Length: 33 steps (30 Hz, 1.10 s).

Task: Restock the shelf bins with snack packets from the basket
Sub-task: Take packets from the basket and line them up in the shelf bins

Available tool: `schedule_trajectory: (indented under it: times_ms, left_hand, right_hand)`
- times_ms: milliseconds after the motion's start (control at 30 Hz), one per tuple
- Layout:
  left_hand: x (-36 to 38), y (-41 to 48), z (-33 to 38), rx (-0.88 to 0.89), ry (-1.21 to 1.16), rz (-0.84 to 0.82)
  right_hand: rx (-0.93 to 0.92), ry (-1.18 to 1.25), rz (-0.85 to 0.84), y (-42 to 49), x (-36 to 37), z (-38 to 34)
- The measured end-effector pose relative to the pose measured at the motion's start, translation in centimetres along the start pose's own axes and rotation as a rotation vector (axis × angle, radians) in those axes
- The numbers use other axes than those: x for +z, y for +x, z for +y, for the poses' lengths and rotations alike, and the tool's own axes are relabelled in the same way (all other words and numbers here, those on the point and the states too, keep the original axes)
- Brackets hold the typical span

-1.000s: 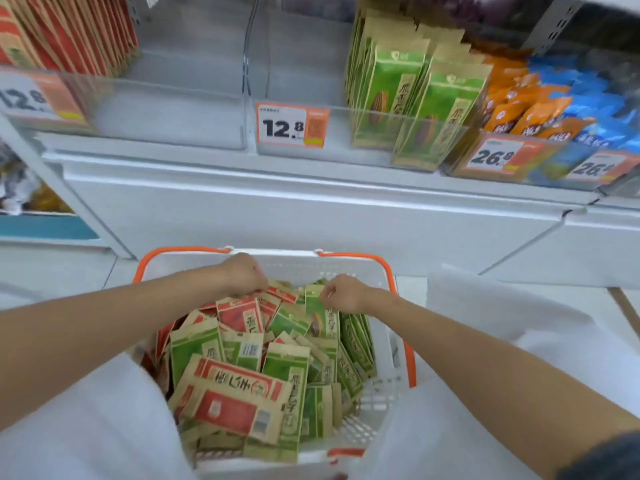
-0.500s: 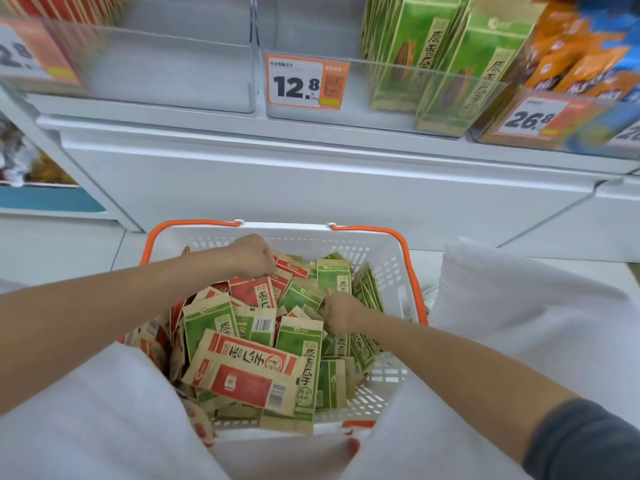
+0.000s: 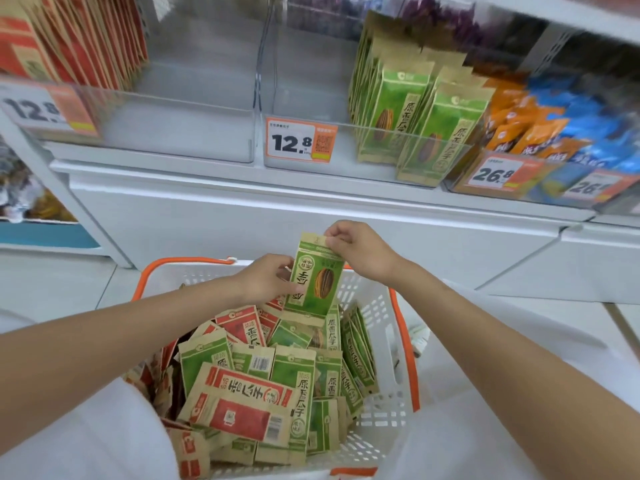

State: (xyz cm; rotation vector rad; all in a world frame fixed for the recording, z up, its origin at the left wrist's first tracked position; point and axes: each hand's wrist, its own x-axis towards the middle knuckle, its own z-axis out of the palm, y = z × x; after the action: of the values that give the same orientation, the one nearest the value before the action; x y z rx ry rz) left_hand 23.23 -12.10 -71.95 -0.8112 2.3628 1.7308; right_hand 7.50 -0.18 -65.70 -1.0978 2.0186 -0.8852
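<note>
A white basket [image 3: 388, 327] with orange handles sits low in front of me, full of several green and red snack packets [image 3: 242, 400]. Above its far rim I hold one green packet [image 3: 317, 282] upright. My right hand [image 3: 356, 251] pinches its top edge. My left hand [image 3: 266, 280] grips its left side. On the shelf, a clear bin [image 3: 311, 109] holds a row of green packets [image 3: 394, 109] at its right, with bare room at its left. The bin [image 3: 180, 98] to the left holds red packets [image 3: 69, 39] at its left end.
Orange price tags reading 12.8 [image 3: 299, 142] hang on the bin fronts. Orange and blue packets [image 3: 554, 133] fill the bin at the right, tagged 26.8. A white cabinet front [image 3: 311, 220] stands below the shelf. White cloth [image 3: 485, 393] lies around the basket.
Both hands were down among the packets in the basket; now they have risen above its far rim with one green packet held between them. My view has tilted up toward the shelf.
</note>
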Motion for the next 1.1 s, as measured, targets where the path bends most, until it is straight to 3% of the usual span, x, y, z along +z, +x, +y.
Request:
schedule_trajectory:
  times_ms: [100, 167, 267, 300, 433, 500, 567, 700, 867, 1100]
  left_hand:
    - [-0.1, 0.2, 1.1, 0.036, -0.033, 0.093]
    - [-0.3, 0.5, 1.9, 0.046, -0.045, 0.112]
    - [-1.6, 0.5, 3.2, -0.007, -0.031, 0.047]
    - [-2.5, 0.4, 3.6, -0.022, -0.004, 0.055]
    - [-6.3, 0.1, 5.8, 0.073, 0.072, 0.19]
    - [-6.8, -0.1, 7.0, 0.131, 0.04, 0.218]
    - [-6.3, 0.0, 8.0, 0.169, 0.028, 0.218]
    - [-5.0, 0.1, 10.2, 0.29, -0.103, 0.324]
    - [-6.1, 0.4, 13.7, 0.36, -0.213, 0.261]
    - [-8.1, 4.5, 23.1, 0.591, -0.169, 0.519]
  right_hand:
    - [-0.029, -0.101, 0.012, 0.0, -1.1, -0.8]
    - [-0.016, -0.104, 0.123, 0.2, -1.9, -1.1]
    - [0.067, 0.161, 0.255, 0.2, -3.4, -1.6]
    - [0.093, 0.165, 0.213, 0.1, -4.2, -1.6]
    - [0.175, -0.272, -0.151, -0.9, -7.2, -1.0]
    - [0.139, -0.112, -0.168, -1.1, -6.8, -1.1]
    - [0.061, 0.05, -0.128, -1.2, -5.6, -2.0]
    - [-0.085, -0.015, 0.057, -1.0, -4.1, -3.4]
    - [-0.143, 0.434, 0.197, -0.7, -6.8, -5.2]
    - [-0.467, -0.011, 0.582, 0.6, -16.6, -11.1]
